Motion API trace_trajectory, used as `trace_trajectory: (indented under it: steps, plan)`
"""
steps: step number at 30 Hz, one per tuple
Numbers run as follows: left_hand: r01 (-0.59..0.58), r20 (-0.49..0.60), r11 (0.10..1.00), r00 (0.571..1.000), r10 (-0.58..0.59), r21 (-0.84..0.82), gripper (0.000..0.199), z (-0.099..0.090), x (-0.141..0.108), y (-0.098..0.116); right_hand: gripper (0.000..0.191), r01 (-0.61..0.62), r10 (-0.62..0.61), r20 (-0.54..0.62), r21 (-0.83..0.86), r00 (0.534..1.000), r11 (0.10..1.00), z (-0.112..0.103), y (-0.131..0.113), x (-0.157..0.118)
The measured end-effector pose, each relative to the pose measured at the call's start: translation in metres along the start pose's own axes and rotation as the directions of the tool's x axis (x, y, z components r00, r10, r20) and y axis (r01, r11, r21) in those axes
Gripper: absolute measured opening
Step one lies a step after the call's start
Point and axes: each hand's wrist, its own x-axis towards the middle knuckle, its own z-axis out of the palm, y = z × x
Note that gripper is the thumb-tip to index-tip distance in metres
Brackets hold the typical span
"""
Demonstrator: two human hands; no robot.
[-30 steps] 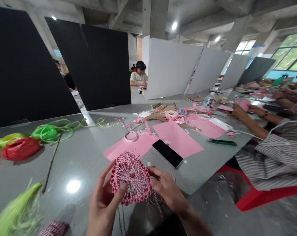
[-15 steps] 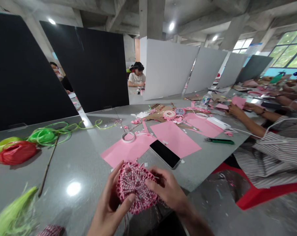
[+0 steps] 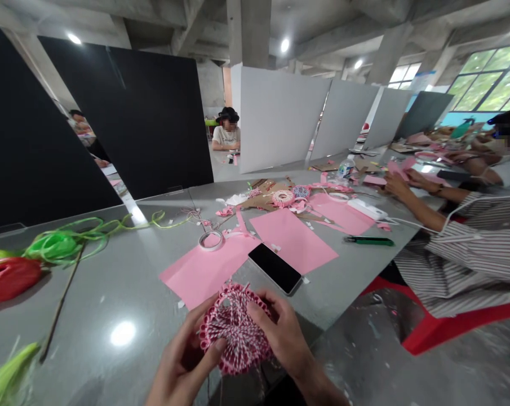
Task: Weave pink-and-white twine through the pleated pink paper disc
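Between my hands is a round pink-and-white string weaving, its rim lined with small pink paper tubes and its twisted cords running out from the centre. My left hand grips its left side, thumb on the face and fingers behind. On the upper right rim, my right hand holds it with the thumb on top; its other fingers are partly hidden behind. Loose strings hang from the lower edge. Just beyond lie a black-screened phone and sheets of pink paper.
A tape roll rests on the paper. Red twine, green twine and a thin stick are at left. A green cutter and a white power strip lie right. A co-worker in a striped sleeve handles pink paper.
My view has turned slightly right, so the table things shift left. The weaving is tilted a little differently in my hands, and my right fingers have moved along its rim.
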Motion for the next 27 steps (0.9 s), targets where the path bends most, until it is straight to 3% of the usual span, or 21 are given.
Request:
trace_trajectory:
  steps: [6, 9, 13, 16, 21, 27]
  plan:
    - [0.011, -0.092, 0.998, 0.996, -0.017, -0.067, 0.072, 0.005, -0.002, -0.005, 0.047, 0.045, -0.045, 0.009, -0.038, 0.999, 0.998, 0.005, -0.002, 0.001]
    - [0.009, -0.075, 0.997, 0.997, -0.015, -0.078, 0.079, -0.001, -0.002, -0.012, 0.042, 0.054, -0.052, 0.026, -0.082, 0.998, 0.995, 0.007, -0.004, 0.001]
    - [-0.005, -0.018, 1.000, 1.000, 0.005, -0.012, 0.071, -0.010, 0.001, -0.019, 0.043, 0.039, -0.038, 0.022, -0.079, 0.999, 0.996, 0.007, -0.004, 0.002]
    - [-0.006, -0.026, 1.000, 1.000, 0.006, -0.005, 0.066, -0.008, 0.001, -0.016, 0.043, 0.049, -0.049, -0.008, -0.075, 0.999, 0.996, 0.007, -0.002, 0.003]
    - [0.012, -0.105, 0.995, 0.994, -0.023, -0.100, 0.076, 0.005, -0.004, -0.005, 0.039, 0.067, -0.065, 0.018, -0.123, 0.998, 0.990, 0.007, -0.003, 0.004]
    - [0.046, -0.122, 0.995, 0.991, -0.056, -0.090, 0.064, 0.008, -0.006, 0.001, 0.036, 0.065, -0.061, 0.039, -0.112, 0.997, 0.992, 0.007, -0.008, 0.007]
